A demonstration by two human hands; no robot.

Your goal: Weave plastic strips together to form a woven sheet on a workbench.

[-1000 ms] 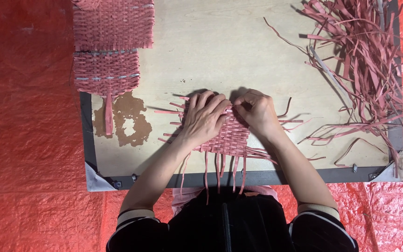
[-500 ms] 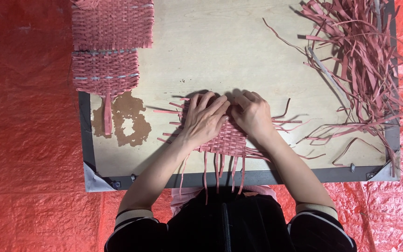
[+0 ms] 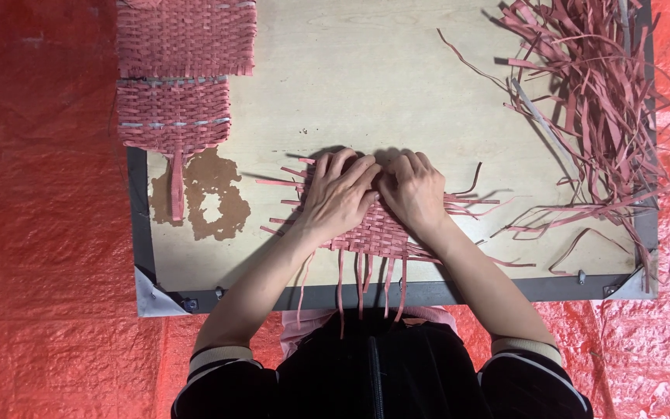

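A small woven mat of pink strips (image 3: pixel 378 233) lies on a pale wooden board (image 3: pixel 366 85), with loose strip ends sticking out on all sides and hanging over the near edge. My left hand (image 3: pixel 339 194) presses flat on the mat's left half, fingers spread toward the far edge. My right hand (image 3: pixel 416 190) lies beside it on the right half, fingertips curled at the mat's far edge. The two hands touch at the fingertips. The weave under them is hidden.
Two finished woven pink mats (image 3: pixel 180 70) lie at the board's far left corner. A heap of loose pink strips (image 3: pixel 591 101) covers the board's right side. A brown stain (image 3: pixel 211 202) marks the board left of my hands. Red sheeting (image 3: pixel 40 233) surrounds the board.
My right hand has slid left and closer to my left hand, so the fingertips now meet over the mat's far edge. The mat stays in place.
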